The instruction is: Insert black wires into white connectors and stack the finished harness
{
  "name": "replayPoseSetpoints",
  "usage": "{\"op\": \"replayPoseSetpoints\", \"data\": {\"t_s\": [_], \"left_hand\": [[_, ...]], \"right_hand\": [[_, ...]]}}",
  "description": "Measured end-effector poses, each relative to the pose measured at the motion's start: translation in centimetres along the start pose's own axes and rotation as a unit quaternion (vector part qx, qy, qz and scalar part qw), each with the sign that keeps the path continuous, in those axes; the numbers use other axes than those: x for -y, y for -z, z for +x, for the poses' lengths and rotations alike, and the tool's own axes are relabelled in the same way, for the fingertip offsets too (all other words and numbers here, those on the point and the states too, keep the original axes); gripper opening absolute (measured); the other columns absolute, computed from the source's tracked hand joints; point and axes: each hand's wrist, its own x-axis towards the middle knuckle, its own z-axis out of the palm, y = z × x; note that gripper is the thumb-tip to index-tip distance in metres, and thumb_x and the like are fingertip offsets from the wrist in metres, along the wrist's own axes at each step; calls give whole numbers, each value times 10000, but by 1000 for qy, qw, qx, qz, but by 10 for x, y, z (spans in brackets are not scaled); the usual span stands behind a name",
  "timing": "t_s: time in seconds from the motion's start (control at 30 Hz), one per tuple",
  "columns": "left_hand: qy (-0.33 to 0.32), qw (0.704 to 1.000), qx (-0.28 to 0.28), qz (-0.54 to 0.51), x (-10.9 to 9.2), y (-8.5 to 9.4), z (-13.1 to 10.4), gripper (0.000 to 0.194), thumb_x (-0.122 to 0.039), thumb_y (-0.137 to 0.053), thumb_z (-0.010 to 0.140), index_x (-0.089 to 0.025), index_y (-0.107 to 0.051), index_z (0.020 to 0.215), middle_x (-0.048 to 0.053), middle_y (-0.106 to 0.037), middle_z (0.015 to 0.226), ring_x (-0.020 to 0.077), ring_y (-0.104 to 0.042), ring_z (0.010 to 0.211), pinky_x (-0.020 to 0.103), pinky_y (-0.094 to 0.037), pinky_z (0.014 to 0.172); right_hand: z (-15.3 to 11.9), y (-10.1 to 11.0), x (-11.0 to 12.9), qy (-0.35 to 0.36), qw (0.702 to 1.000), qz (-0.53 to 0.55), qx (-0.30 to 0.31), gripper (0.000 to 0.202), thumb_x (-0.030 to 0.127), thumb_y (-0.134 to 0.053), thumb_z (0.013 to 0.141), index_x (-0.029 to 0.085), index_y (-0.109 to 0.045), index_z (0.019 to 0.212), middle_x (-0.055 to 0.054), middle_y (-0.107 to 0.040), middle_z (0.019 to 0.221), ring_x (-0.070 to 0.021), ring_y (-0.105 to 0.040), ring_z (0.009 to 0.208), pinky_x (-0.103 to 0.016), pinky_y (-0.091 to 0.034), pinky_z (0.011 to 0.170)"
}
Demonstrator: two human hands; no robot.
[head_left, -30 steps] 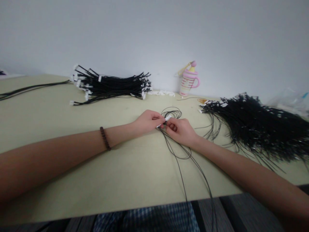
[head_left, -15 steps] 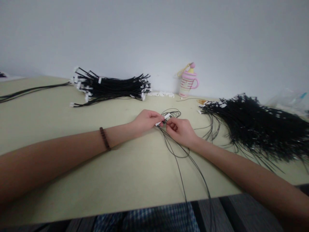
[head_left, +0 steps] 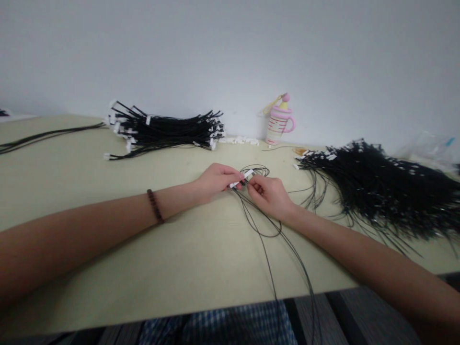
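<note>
Near the middle of the table, my left hand pinches a long white connector between thumb and fingers. Thin black wires run from it, loop on the table and hang over the front edge. My right hand is closed at the connector's right side, thumb and forefinger pressed together on a thin black wire; its tip is too small to make out. Both hands almost touch.
Bundled black cables with white connectors lie at the back left, beside a row of small white pieces. A pink striped cup stands by the wall. A large heap of black wires covers the right, with a plastic bag behind.
Almost nothing differs. Both hands keep the same hold at the white connector, and the view has shifted very slightly.
</note>
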Motion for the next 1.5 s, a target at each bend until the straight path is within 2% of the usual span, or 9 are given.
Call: {"op": "replayPoseSetpoints", "data": {"t_s": [0.3,0.47,0.6,0.73,0.93,1.03,1.23,1.33,1.5], "left_hand": [[20,998,-26,-53,-4,11,9,183,-300,-622,654,-139,-671,725,47,-629,673,112,-515,605,211,-334,489],[-23,987,-33,-154,-29,25,14,123,-222,-642,659,-102,-630,681,43,-589,627,96,-515,592,214,-366,536],[-76,983,36,-165,-56,30,0,115,-188,-585,729,-97,-609,664,13,-560,596,72,-509,580,198,-342,549],[-95,985,124,-67,-68,25,-17,117,-213,-598,705,-116,-650,665,30,-593,572,100,-514,539,235,-353,546],[-73,980,149,111,-61,14,-19,101,-243,-643,629,-160,-679,585,32,-620,582,145,-542,607,236,-370,563],[-90,972,132,172,-51,14,-14,109,-240,-641,609,-157,-668,544,21,-581,506,123,-507,533,217,-330,503],[-108,965,77,228,-28,13,-6,194,-274,-583,642,-143,-663,524,16,-563,459,77,-387,404,216,-248,415],[-85,971,34,219,-18,9,-3,210,-290,-569,657,-139,-665,547,21,-596,500,91,-434,444,207,-288,434],[-50,989,-40,134,2,5,3,198,-307,-588,657,-136,-686,632,26,-634,585,107,-504,532,207,-360,505]], "right_hand": [[8,-1,-22,-79,949,293,81,185,301,-562,731,128,-617,766,-23,-602,705,-89,-497,593,-209,-388,561],[13,18,-36,-137,895,382,186,179,250,-616,689,113,-619,805,37,-526,569,-38,-398,470,-174,-300,451],[12,26,-37,-130,862,421,250,127,233,-550,746,126,-582,808,59,-477,498,-32,-374,432,-162,-257,411],[9,26,-43,-143,842,477,207,162,240,-521,767,146,-565,891,-26,-621,752,-78,-559,636,-182,-386,522],[17,38,-60,-208,776,591,69,252,247,-587,688,189,-567,932,-54,-627,982,-156,-590,886,-255,-466,692],[22,42,-64,-228,800,554,42,267,327,-455,760,174,-583,936,-82,-603,1060,-176,-556,976,-299,-456,738],[16,28,-37,-97,953,244,-150,175,294,-538,712,152,-595,798,-42,-617,839,-132,-543,778,-240,-410,660],[9,22,-10,-61,981,158,-89,175,304,-520,746,145,-567,694,-6,-554,617,-88,-476,555,-206,-359,526],[2,6,14,-38,987,129,91,168,260,-500,768,158,-625,815,-5,-596,670,-75,-488,547,-194,-346,520]]}}
